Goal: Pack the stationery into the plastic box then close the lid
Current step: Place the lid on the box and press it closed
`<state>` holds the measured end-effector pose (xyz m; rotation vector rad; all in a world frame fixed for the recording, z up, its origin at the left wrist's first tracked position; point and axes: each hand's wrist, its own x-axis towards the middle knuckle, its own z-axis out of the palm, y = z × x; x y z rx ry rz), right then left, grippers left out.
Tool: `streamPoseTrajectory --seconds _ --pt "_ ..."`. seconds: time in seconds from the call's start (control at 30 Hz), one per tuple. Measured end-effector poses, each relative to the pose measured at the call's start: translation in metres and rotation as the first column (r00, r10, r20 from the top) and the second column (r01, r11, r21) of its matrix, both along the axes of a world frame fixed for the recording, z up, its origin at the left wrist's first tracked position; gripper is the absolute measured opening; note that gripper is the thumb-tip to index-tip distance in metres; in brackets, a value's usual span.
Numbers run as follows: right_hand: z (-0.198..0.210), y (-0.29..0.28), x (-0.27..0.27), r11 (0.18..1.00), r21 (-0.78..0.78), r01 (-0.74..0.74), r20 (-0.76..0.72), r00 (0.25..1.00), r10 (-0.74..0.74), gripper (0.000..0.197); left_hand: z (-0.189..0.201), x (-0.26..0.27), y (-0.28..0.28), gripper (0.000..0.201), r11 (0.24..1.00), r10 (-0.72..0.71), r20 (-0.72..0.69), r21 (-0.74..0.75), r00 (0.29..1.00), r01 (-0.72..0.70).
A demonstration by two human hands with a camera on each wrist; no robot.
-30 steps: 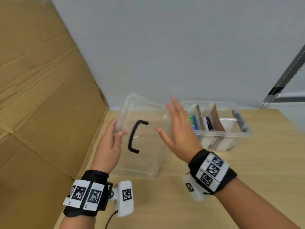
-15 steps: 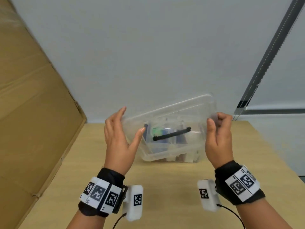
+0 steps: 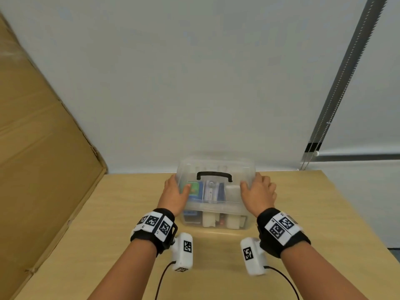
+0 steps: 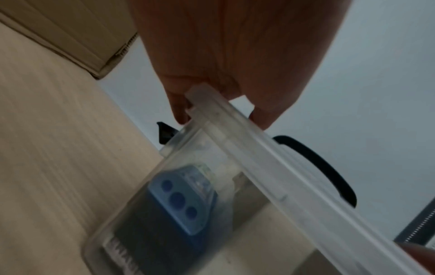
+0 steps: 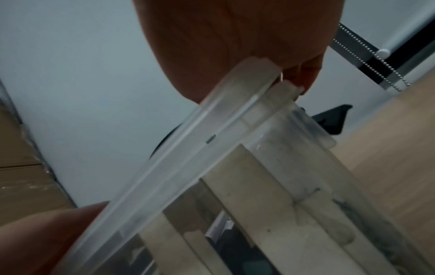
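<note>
A clear plastic box (image 3: pixel 214 223) stands on the wooden table (image 3: pixel 121 213) near the wall. Blue, green and white stationery (image 3: pixel 211 191) shows through its walls. The clear lid (image 3: pixel 216 164) with a black handle (image 3: pixel 214 176) lies on top of the box. My left hand (image 3: pixel 175 192) grips the lid's left end, thumb on top. My right hand (image 3: pixel 258 191) grips the right end the same way. In the left wrist view the fingers (image 4: pixel 181 111) curl under the lid rim (image 4: pixel 259 154). In the right wrist view the lid rim (image 5: pixel 188 158) sits on the box rim, under my palm.
A large cardboard sheet (image 3: pixel 43 169) leans along the table's left side. A pale wall stands just behind the box, and a blind with a bead chain (image 3: pixel 337 100) hangs at the right. Black side latches (image 4: pixel 164 135) hang at the box's ends.
One second ago my left hand held the lid left of the box. Half a second ago both hands held it tilted above the box. Now it lies level on the box.
</note>
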<state>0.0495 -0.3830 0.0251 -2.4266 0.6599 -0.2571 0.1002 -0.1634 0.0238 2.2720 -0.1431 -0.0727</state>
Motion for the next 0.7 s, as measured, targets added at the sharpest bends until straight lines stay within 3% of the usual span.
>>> streamPoseTrajectory --seconds 0.17,0.33,0.47,0.7 --pt "-0.007 -0.005 0.006 0.991 0.108 -0.080 -0.022 0.996 0.083 0.063 -0.006 0.002 0.000 0.055 0.996 -0.009 0.002 0.083 1.000 0.009" --pt "0.001 -0.010 0.014 0.976 -0.177 -0.126 -0.129 0.986 0.104 0.067 -0.008 0.002 -0.001 0.062 0.991 -0.032 -0.041 0.131 0.999 0.037" --pt "-0.006 0.000 0.021 0.977 -0.176 -0.123 -0.216 0.973 0.083 0.090 -0.012 0.014 -0.001 0.063 0.983 -0.039 -0.075 0.177 0.996 0.052" --pt "-0.013 -0.001 0.023 0.976 -0.204 -0.082 -0.174 0.984 0.047 0.095 -0.007 0.016 -0.004 0.056 0.944 -0.028 -0.020 0.327 0.999 0.033"
